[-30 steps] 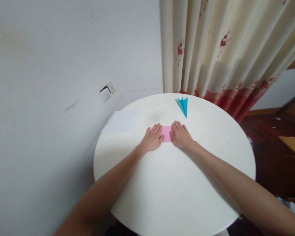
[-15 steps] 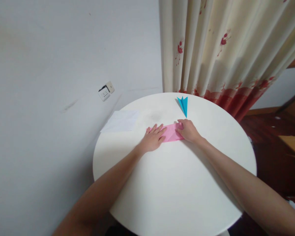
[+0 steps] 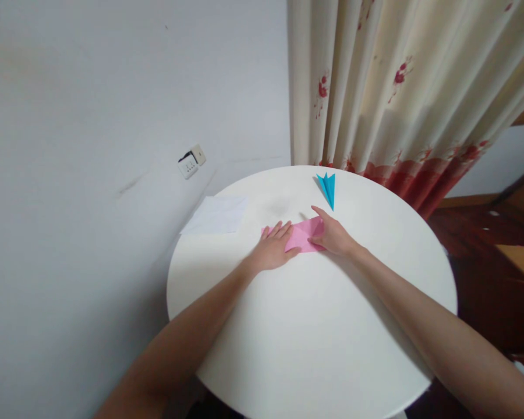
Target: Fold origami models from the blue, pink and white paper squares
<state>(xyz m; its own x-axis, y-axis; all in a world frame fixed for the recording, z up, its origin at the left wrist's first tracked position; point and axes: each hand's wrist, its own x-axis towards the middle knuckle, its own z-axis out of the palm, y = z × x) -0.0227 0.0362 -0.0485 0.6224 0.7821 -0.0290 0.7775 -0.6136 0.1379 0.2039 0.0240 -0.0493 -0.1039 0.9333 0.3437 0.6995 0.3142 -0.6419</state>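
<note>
Work on a pink paper at a round white bench, seen from the worker's head. The pink paper lies near the middle of the far half of the bench, between the two hands, as a narrow oblong strip. Faint slanting lines across its exposed part suggest that some folding is done; its right end seems slightly lifted, so that part is probably not yet pressed flat. How many folds are left cannot be told. The left hand lies palm down over the left end, fingers extended and spread, pressing rather than grasping. The right hand is curved around the right end, thumb on the paper and index finger stretched past the far edge; whether it grips is hidden. Beyond the right hand, well within the bench edge, lies a blue folded paper, its narrow tip pointing toward the worker. White paper lies at the far left, overlapping the rim beside a wall with a socket. A curtain hangs behind the bench. Nothing on the bench obstructs the strip, though the blue piece is close to the right fingertips
</note>
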